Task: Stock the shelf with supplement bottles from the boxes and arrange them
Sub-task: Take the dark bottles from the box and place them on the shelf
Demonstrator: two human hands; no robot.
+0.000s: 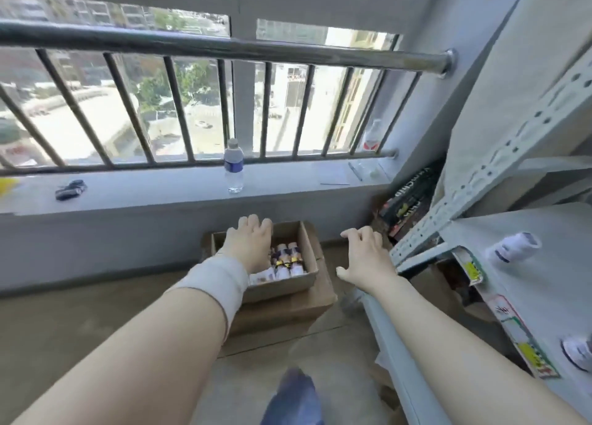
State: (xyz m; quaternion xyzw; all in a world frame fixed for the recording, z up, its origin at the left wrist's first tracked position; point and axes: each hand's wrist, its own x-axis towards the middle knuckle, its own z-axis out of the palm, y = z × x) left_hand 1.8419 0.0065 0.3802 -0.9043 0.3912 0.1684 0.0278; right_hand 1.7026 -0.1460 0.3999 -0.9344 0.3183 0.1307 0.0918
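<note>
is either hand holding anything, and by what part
Nothing is held. The left hand reaches open into the box of bottles; the right hand hovers open beside it.

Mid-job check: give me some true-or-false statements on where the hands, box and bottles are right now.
1. The left hand reaches over the open cardboard box. True.
2. The right hand holds a bottle. False: it holds nothing, fingers spread.
3. The water bottle on the windowsill lies on its side. False: it stands upright.
4. A white bottle lies on its side on the shelf. True.
5. The cardboard box is empty. False: supplement bottles stand in it.
</note>
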